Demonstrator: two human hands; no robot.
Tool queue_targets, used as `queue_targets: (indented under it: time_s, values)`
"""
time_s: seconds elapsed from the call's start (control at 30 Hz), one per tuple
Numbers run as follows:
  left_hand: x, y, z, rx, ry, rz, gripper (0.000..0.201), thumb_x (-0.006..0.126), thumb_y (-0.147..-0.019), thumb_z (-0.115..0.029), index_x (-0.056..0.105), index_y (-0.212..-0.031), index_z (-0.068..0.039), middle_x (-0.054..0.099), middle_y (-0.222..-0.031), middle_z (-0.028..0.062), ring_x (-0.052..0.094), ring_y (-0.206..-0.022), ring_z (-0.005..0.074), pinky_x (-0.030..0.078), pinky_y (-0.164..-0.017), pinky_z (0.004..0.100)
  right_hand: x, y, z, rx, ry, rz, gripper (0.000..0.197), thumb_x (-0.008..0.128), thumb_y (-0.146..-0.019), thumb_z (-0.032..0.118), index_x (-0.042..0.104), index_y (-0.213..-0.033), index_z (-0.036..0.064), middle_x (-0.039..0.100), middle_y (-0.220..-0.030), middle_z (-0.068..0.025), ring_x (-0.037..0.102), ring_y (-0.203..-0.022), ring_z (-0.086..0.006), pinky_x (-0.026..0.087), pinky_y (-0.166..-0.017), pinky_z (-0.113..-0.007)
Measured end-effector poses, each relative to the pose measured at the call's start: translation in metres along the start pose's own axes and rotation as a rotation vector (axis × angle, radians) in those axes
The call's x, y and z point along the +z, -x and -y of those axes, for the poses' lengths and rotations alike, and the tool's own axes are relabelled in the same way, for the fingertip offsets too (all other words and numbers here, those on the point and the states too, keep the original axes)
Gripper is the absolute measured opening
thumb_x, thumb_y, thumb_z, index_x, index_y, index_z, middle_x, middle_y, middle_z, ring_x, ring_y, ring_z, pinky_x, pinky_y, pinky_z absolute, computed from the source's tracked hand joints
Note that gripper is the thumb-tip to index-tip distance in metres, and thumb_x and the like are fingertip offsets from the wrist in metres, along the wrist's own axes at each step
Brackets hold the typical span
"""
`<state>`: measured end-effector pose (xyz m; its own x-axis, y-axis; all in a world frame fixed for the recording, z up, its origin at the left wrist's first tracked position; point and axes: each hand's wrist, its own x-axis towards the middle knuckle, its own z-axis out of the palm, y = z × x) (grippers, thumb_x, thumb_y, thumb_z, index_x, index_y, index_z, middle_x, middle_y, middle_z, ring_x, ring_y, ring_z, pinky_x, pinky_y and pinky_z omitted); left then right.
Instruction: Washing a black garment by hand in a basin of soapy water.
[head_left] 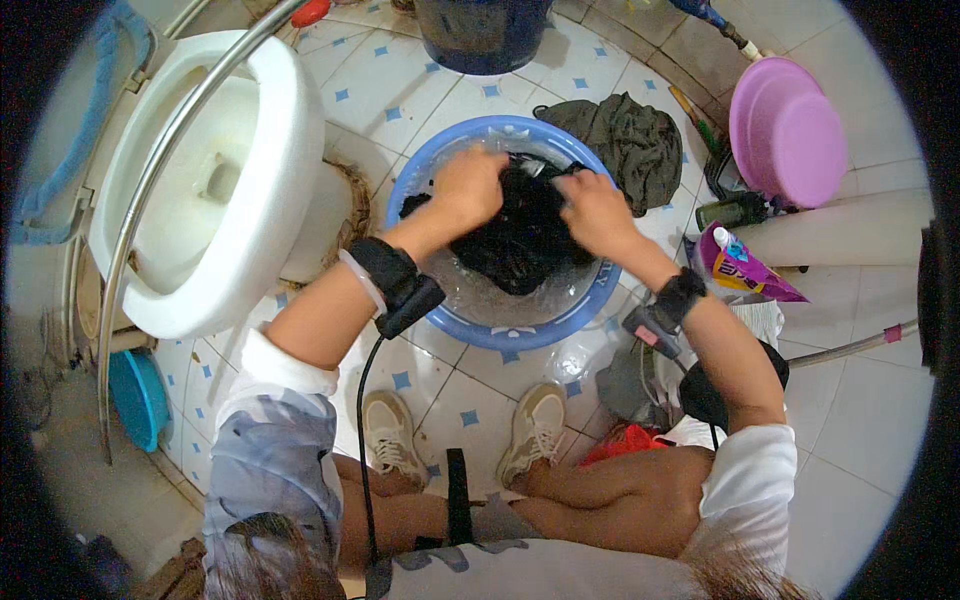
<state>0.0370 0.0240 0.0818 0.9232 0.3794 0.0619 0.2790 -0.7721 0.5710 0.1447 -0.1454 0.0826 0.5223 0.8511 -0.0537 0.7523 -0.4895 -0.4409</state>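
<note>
A blue plastic basin (pixel 455 325) stands on the tiled floor in front of me, holding cloudy water. Bunched black cloth (pixel 515 235) lies wet in it, partly above the water. My left hand (pixel 470 187) is closed at the cloth's upper left, its fingers curled and partly blurred. On the cloth's right side, my right hand (pixel 600 213) grips the fabric with bent fingers. Both wrists wear black straps with small devices. Fingertips of both hands are partly hidden by the cloth.
A white toilet (pixel 290 120) is at the left, crossed by a metal hose (pixel 165 150). A dark bucket (pixel 483 40) stands beyond the basin. Dark green cloth (pixel 630 145), a pink basin (pixel 790 135) and a purple pouch (pixel 745 268) are on the right. My shoes flank the near side.
</note>
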Motion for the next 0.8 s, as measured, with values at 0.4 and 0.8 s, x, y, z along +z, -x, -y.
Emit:
queue_targets:
  time_s: [0.4, 0.8]
  values:
    - [0.092, 0.044, 0.024, -0.2, -0.4, 0.605, 0.056, 0.045, -0.08, -0.034, 0.019, -0.128, -0.023, 0.011, -0.135, 0.0083, 0.006, -0.122, 0.0368, 0.017, -0.085, 0.0655, 0.096, 0.01, -0.023, -0.054, 0.316, 0.389, 0.065, 0.057, -0.071, 0.03, 0.023, -0.126, 0.0235, 0.008, -0.133, -0.0147, 0.009, -0.119, -0.0436, 0.034, -0.074, -0.063]
    - [0.1, 0.036, 0.042, -0.097, -0.319, 0.599, 0.048, 0.049, -0.073, -0.015, 0.035, -0.119, -0.015, 0.035, -0.12, 0.0153, 0.032, -0.111, 0.0353, 0.03, -0.089, 0.0459, 0.101, -0.016, -0.042, -0.214, 0.422, 0.543, 0.05, 0.049, -0.072, 0.015, 0.036, -0.12, 0.0069, 0.046, -0.11, -0.0211, 0.039, -0.107, -0.0327, 0.04, -0.078, -0.046]
